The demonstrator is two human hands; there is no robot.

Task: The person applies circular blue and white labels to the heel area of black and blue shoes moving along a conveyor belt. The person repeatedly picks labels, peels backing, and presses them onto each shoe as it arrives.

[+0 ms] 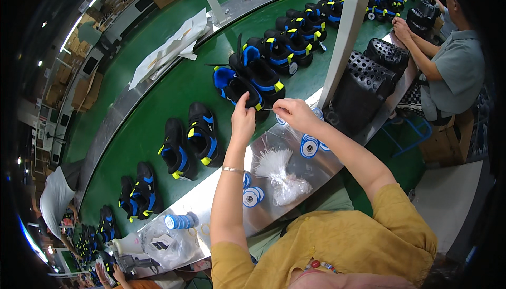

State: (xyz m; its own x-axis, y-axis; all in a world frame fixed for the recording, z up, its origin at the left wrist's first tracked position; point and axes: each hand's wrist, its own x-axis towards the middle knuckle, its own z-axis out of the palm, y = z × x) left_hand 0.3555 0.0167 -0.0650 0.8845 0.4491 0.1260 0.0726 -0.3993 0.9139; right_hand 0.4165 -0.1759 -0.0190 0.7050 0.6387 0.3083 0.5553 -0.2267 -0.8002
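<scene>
My left hand (242,121) is closed at the heel of a black-and-blue sneaker (226,82) on the green belt, its fingers against the collar by the yellow heel tab. Close beside it, my right hand (294,114) pinches a thin pale plastic strand (267,109) that reaches toward that heel. The sneaker's mate (262,75) lies just beyond, its laces loose. Below my hands, a bundle of clear plastic tag fasteners (275,163) in plastic wrap rests on the metal ledge (321,175). Round blue-and-white tags (309,146) lie near my right forearm, and more such tags (252,196) sit near my left wrist.
Pairs of matching sneakers (197,133) line the curved green belt (153,123) both ways. A white post (345,41) rises right of my hands, near black perforated bins (366,75). A tag stack (179,221) and plastic bag (171,247) lie left. A co-worker (453,67) sits at right.
</scene>
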